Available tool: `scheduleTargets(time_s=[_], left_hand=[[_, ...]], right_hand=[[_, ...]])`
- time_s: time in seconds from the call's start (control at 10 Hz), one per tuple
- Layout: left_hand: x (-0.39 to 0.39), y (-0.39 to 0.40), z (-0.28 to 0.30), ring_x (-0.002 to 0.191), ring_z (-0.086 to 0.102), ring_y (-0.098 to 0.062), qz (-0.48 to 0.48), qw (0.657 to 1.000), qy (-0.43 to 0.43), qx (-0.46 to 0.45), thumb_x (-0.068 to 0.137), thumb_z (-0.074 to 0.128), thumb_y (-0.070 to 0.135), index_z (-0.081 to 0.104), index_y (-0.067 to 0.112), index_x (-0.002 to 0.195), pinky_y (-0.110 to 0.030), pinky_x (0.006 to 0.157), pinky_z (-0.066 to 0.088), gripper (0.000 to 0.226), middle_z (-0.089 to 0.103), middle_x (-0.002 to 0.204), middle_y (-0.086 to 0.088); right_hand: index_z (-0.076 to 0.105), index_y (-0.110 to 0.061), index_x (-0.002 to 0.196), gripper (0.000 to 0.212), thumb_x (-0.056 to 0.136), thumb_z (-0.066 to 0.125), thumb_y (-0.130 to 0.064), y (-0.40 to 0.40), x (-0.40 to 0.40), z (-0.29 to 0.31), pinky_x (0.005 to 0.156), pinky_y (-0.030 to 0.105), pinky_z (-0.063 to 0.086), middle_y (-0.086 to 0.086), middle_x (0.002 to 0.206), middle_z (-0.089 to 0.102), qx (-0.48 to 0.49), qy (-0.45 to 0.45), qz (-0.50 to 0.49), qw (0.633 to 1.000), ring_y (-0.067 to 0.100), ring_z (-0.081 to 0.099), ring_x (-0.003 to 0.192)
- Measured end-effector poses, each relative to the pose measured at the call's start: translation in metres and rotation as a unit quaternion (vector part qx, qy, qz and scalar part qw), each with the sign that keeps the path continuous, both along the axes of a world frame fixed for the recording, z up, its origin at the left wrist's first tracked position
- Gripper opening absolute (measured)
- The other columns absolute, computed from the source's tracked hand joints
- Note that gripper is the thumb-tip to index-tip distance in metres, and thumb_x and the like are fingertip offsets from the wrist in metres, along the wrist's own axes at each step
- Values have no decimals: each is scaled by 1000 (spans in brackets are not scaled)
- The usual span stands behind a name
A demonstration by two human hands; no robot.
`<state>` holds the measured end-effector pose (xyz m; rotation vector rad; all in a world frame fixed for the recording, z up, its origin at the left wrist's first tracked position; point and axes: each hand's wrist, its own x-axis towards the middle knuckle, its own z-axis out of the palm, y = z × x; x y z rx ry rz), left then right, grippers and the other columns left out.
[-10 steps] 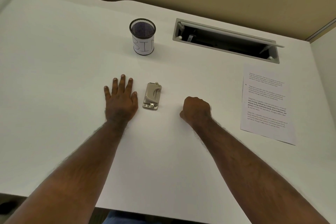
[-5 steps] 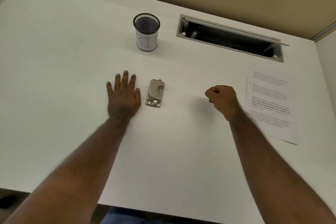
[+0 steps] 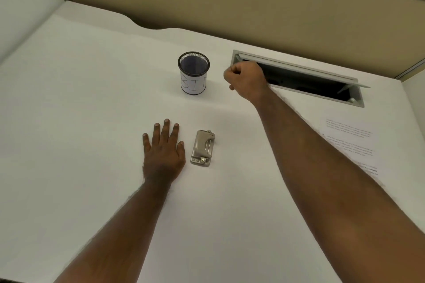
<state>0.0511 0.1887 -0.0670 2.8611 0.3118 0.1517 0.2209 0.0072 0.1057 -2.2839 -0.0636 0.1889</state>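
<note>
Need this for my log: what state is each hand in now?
Left hand: open, flat on the desk.
Right hand: closed fist, nothing visible in it.

On the white desk [image 3: 92, 122], the left hand [image 3: 163, 151] lies flat, with the grey metal hole punch [image 3: 202, 148] just to its right, not touching it. Behind them stands the black mesh cup with a white paper label [image 3: 193, 73]. The curled right hand [image 3: 247, 81] is just right of the cup, in front of the left end of the grey recessed cable slot [image 3: 322, 80]. The white printed sheet [image 3: 349, 142] lies far right, partly behind the right forearm.
</note>
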Motion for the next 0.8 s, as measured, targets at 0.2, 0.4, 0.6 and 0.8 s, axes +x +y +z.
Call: scheduleTargets(time_s=[0.2,0.4,0.6,0.8], left_hand=[[-1,-1,-1,149,22,-26,2,1000,-3,2,96,32,38,35,24,149,-55,119,14,55,26,161,-2],[-2,-1,-1,148,23,-28,-3,1000,-25,8,96,35,35,37,21,148,-56,118,15,55,28,160,-5],[-1,0,0,149,21,-27,0,1000,-3,5,95,34,36,36,23,149,-56,119,13,55,25,161,-3],[0,-2,3,149,21,-27,-3,1000,-5,2,95,30,38,33,24,150,-56,119,12,57,25,161,-3]], right_hand=[[70,-14,82,23,81,49,-22,64,52,2,63,31,51,3,85,72,-144,-54,46,987,26,67,83],[73,-23,92,16,81,61,-23,80,68,1,67,26,43,-5,98,72,-211,-45,68,974,20,66,92],[73,-23,89,13,81,62,-21,78,69,-1,80,31,55,-4,97,73,-160,-34,89,983,19,67,90],[73,-21,93,18,85,59,-28,49,36,0,86,33,53,-4,98,74,-91,-59,63,992,17,66,93]])
